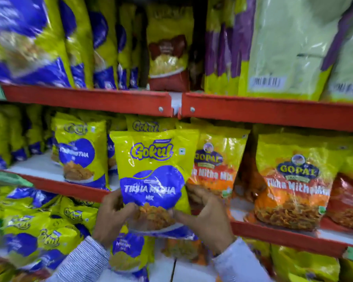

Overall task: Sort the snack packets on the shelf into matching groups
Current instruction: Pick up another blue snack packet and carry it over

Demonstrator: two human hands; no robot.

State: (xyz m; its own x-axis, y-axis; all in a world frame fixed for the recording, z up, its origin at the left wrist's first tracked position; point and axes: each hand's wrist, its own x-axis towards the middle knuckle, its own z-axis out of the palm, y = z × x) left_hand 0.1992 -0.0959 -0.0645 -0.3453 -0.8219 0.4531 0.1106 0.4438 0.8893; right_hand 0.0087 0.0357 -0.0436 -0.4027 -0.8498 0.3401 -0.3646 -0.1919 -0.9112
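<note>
Yellow-and-blue Gokul packet (154, 176), upright, long axis vert., is pinched at its lower corners by left hand (112, 217) and right hand (205, 222), both closed on it, in front of mid shelf (273, 113). Label: "Gokul / Tikha Mitha Mix". Matching Gokul packs (81, 154) lie to the left; Gopal "Tikha Mitha Mix" packs (291, 182) sit just behind and right. Likely next move: shift leftward.

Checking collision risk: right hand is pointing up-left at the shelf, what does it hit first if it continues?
Likely nothing new: the right hand already grips the yellow-and-blue Gokul packet. Behind that stands an orange Gopal packet; depth unclear.
</note>
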